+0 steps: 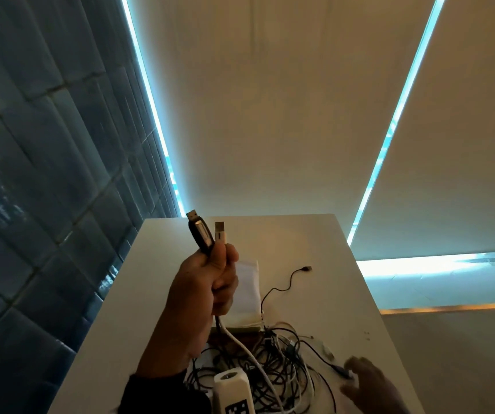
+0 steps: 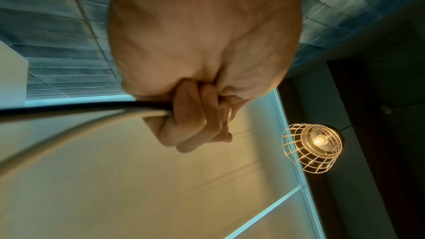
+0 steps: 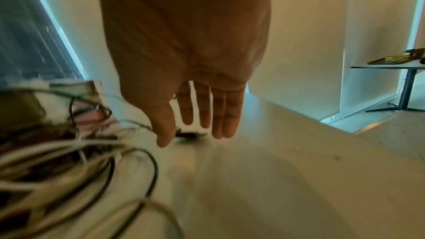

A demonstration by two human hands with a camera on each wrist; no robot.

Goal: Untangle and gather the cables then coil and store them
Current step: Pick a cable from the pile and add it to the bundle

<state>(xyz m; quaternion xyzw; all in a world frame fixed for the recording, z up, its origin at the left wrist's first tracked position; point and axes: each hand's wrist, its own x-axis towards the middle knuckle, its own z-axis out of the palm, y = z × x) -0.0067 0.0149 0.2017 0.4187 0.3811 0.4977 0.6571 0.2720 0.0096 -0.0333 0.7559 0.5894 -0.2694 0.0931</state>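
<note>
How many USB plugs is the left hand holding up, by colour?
Black USB plug: 1
White USB plug: 1
Total: 2, both gripped in the left hand, above the cable tangle on the table.

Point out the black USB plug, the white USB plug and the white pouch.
black USB plug [image 1: 201, 233]: head view, on its silver-faced body above the left hand.
white USB plug [image 1: 220, 234]: head view, on its white housing.
white pouch [image 1: 247, 297]: head view, on its bare fabric.
</note>
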